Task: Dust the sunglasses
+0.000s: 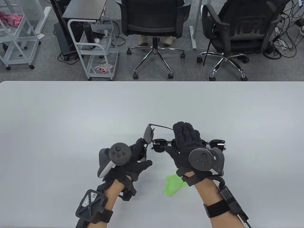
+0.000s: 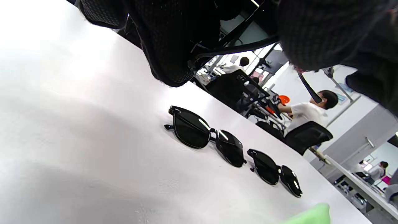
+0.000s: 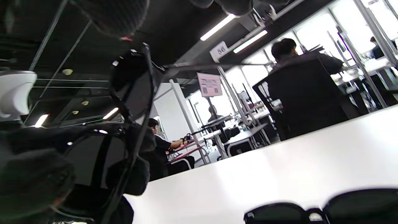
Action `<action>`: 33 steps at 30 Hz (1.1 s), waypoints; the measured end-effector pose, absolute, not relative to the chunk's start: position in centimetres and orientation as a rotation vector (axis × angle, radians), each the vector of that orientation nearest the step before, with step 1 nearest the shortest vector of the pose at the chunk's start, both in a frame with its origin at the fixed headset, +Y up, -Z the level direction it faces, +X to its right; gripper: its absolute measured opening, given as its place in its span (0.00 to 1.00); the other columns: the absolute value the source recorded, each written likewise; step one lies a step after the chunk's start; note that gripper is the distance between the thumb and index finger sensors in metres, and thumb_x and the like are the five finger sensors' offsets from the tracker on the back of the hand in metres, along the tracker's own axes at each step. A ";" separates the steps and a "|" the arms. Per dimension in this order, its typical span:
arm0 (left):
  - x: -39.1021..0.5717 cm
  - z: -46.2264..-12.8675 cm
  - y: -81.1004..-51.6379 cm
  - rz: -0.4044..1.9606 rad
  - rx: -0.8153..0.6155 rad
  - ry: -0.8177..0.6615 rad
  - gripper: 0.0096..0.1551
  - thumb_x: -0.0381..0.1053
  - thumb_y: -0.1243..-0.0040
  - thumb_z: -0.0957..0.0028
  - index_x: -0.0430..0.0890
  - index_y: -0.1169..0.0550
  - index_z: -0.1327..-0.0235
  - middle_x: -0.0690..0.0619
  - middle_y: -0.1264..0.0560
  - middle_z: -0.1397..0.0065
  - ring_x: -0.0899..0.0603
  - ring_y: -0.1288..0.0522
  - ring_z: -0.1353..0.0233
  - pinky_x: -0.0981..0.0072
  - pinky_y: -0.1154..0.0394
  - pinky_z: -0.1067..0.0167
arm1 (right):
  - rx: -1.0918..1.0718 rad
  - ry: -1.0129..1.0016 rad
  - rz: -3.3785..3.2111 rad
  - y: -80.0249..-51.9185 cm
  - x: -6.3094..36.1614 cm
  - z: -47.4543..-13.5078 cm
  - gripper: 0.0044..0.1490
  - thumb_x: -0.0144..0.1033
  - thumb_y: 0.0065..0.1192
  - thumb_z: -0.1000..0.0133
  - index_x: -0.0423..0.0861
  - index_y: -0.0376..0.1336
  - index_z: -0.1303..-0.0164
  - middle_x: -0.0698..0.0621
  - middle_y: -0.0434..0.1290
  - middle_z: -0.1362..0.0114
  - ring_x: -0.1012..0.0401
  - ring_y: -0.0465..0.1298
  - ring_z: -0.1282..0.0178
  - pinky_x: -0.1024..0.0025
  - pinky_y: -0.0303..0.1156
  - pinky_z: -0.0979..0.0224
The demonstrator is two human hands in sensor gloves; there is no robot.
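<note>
The white worktop (image 1: pixel 71 123) carries two dark pairs of sunglasses (image 2: pixel 206 137), laid side by side just beyond and under the right hand (image 1: pixel 187 144), probably waiting their turn, with a green cloth (image 1: pixel 173 184) near that wrist. A thin-framed pair (image 1: pixel 149 134) is lifted clear of the surface, likely for wiping: the left hand (image 1: pixel 135 158) curls its fingers round the lens end, while the right hand's outstretched fingers reach the far arm; whether they pinch it I cannot tell.

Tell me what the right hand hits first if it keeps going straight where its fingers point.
Probably the thin temple arm of the sunglasses the left hand holds; the right hand fingertips already sit at it. Depth is unclear.
</note>
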State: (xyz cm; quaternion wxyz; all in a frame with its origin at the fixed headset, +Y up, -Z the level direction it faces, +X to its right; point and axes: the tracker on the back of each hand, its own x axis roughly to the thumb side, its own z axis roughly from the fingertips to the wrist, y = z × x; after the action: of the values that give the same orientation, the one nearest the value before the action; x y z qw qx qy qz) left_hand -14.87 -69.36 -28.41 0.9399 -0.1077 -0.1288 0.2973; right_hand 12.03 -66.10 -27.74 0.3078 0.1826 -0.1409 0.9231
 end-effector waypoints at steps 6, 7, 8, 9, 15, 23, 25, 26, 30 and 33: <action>-13.8 -28.0 -69.2 0.595 -0.224 -0.318 0.57 0.72 0.33 0.66 0.59 0.42 0.22 0.58 0.32 0.23 0.48 0.18 0.30 0.42 0.36 0.25 | 0.445 -0.170 2.311 -67.7 11.1 -28.2 0.50 0.54 0.56 0.44 0.34 0.48 0.22 0.33 0.56 0.18 0.33 0.56 0.21 0.29 0.46 0.30; -13.8 -28.0 -69.2 0.608 -0.231 -0.323 0.57 0.72 0.33 0.66 0.60 0.42 0.22 0.58 0.32 0.23 0.48 0.18 0.30 0.42 0.36 0.25 | 0.473 -0.128 2.293 -67.8 10.7 -28.1 0.48 0.52 0.56 0.44 0.34 0.51 0.23 0.34 0.61 0.19 0.34 0.60 0.22 0.29 0.47 0.30; -13.7 -28.0 -69.2 0.612 -0.240 -0.332 0.57 0.72 0.33 0.66 0.60 0.42 0.22 0.60 0.32 0.23 0.48 0.18 0.30 0.41 0.36 0.25 | 0.494 -0.103 2.277 -67.8 10.4 -28.0 0.45 0.51 0.56 0.43 0.35 0.54 0.24 0.35 0.65 0.21 0.35 0.65 0.23 0.29 0.49 0.30; -13.5 -27.9 -69.3 0.609 -0.252 -0.345 0.57 0.72 0.33 0.66 0.60 0.42 0.22 0.60 0.32 0.23 0.48 0.18 0.30 0.41 0.36 0.25 | 0.537 -0.054 2.242 -67.9 9.7 -28.0 0.42 0.49 0.56 0.43 0.35 0.58 0.26 0.36 0.68 0.23 0.36 0.68 0.25 0.28 0.50 0.30; -13.2 -28.0 -69.1 0.641 -0.259 -0.355 0.57 0.71 0.33 0.66 0.60 0.43 0.22 0.58 0.32 0.23 0.48 0.18 0.30 0.42 0.36 0.25 | 0.593 -0.113 2.289 -67.3 9.1 -27.6 0.41 0.47 0.57 0.44 0.33 0.59 0.28 0.37 0.71 0.25 0.38 0.72 0.27 0.28 0.54 0.30; -14.7 -30.1 -66.5 0.076 -0.090 -0.266 0.56 0.69 0.27 0.71 0.64 0.38 0.24 0.62 0.31 0.24 0.48 0.20 0.28 0.40 0.38 0.24 | 0.561 -0.146 2.370 -67.3 10.1 -27.9 0.38 0.46 0.58 0.45 0.35 0.64 0.30 0.37 0.75 0.29 0.38 0.75 0.31 0.29 0.56 0.31; -15.3 -31.2 -66.8 -0.141 -0.123 -0.241 0.56 0.68 0.25 0.73 0.65 0.36 0.26 0.64 0.30 0.25 0.49 0.21 0.27 0.40 0.38 0.23 | 0.545 -0.153 2.423 -67.3 10.4 -28.1 0.38 0.47 0.59 0.45 0.35 0.65 0.32 0.37 0.76 0.30 0.38 0.77 0.32 0.29 0.58 0.31; -15.6 -31.7 -67.1 -0.208 -0.133 -0.224 0.56 0.67 0.23 0.74 0.66 0.35 0.27 0.65 0.30 0.25 0.49 0.21 0.27 0.41 0.37 0.23 | 0.542 -0.149 2.438 -67.4 10.5 -28.2 0.37 0.47 0.59 0.45 0.35 0.66 0.32 0.37 0.77 0.30 0.38 0.77 0.33 0.29 0.58 0.31; -17.0 -34.7 -70.1 -0.207 -0.263 -0.177 0.56 0.63 0.18 0.76 0.68 0.33 0.29 0.67 0.30 0.25 0.49 0.22 0.26 0.41 0.37 0.23 | 0.531 -0.117 2.497 -67.8 11.0 -28.5 0.37 0.47 0.59 0.45 0.35 0.66 0.32 0.37 0.77 0.31 0.38 0.77 0.33 0.30 0.58 0.32; -17.1 -36.1 -72.2 -0.278 -0.315 -0.186 0.55 0.62 0.18 0.76 0.69 0.33 0.30 0.67 0.31 0.25 0.50 0.22 0.26 0.41 0.38 0.23 | 0.523 -0.107 2.511 -67.8 11.1 -28.5 0.37 0.47 0.59 0.45 0.35 0.66 0.32 0.37 0.77 0.30 0.38 0.77 0.33 0.29 0.58 0.32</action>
State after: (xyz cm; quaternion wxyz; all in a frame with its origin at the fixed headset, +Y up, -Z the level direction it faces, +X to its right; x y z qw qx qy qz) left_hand -17.10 -72.18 -36.14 0.9737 -0.1563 -0.0921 -0.1377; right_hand 11.14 -67.82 -28.46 0.2831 0.1955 -0.0398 0.9381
